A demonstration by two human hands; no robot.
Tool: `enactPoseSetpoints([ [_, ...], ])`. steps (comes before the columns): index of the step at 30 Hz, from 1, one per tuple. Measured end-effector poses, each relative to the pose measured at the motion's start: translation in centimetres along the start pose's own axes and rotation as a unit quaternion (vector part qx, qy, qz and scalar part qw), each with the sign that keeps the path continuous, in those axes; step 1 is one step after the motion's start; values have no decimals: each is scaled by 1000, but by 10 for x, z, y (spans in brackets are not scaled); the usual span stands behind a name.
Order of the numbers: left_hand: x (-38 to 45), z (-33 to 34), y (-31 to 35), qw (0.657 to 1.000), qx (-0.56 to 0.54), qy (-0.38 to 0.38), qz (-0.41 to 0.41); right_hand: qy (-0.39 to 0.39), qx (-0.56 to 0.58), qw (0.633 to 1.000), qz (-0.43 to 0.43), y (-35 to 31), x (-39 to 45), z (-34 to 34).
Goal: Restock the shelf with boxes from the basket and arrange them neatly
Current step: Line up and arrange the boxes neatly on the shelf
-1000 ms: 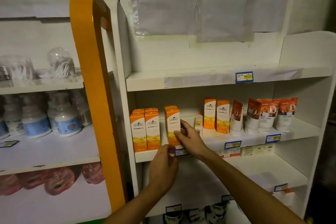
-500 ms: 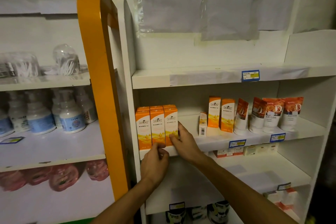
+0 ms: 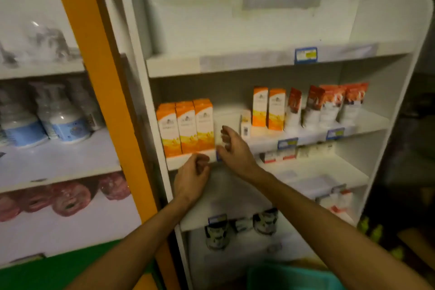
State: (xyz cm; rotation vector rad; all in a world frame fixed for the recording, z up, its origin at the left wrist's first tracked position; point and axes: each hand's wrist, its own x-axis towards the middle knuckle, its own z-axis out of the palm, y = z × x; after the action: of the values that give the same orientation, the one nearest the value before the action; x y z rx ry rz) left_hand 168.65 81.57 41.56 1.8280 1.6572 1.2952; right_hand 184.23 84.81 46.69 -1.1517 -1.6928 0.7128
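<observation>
While three orange boxes (image 3: 186, 127) are standing flush at the shelf (image 3: 270, 142) edge, left hand (image 3: 191, 178) hovering below, fingers loosely curled, holding nothing, right hand (image 3: 233, 148) hovering beside them, fingers relaxed, teal basket (image 3: 289, 276) sitting below.

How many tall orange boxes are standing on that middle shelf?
5. Three orange boxes stand together at the shelf's left end, just above the hands; two more stand farther back near the middle. Others may be hidden behind them.

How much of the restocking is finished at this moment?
Done: three orange boxes stand flush in a row at the shelf front. In hand: nothing; the right hand is beside the row, the left hand under the shelf edge. Left: a gap beside the row, and the basket, contents unseen.
</observation>
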Motion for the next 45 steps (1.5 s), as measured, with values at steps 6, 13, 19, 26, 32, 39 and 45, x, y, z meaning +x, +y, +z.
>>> enactPoseSetpoints([
  [6, -39, 66, 2, 987, 73, -140, 2, 83, -42, 996, -13, 63, -73, -35],
  [13, -93, 149, -41, 936, 139, -322, -21, -19, -127, 976, 177, 178, -171, -37],
  [19, -116, 206, -90, 888, 170, -424, -56, -102, -160, 930, 316, 258, -223, -39],
  [26, -146, 285, -146, 824, 96, -549, -106, -229, -169, 845, 452, 367, -266, -35],
  [32, -190, 359, -214, 796, 113, -573, -160, -223, -260, 833, 435, 464, -310, -14],
  [39, -212, 405, -280, 777, 145, -586, -179, -350, -421, 795, 263, 541, -324, 16],
  [45, -203, 403, -276, 836, 59, -497, -225, -369, -428, 780, 268, 537, -320, 15],
])
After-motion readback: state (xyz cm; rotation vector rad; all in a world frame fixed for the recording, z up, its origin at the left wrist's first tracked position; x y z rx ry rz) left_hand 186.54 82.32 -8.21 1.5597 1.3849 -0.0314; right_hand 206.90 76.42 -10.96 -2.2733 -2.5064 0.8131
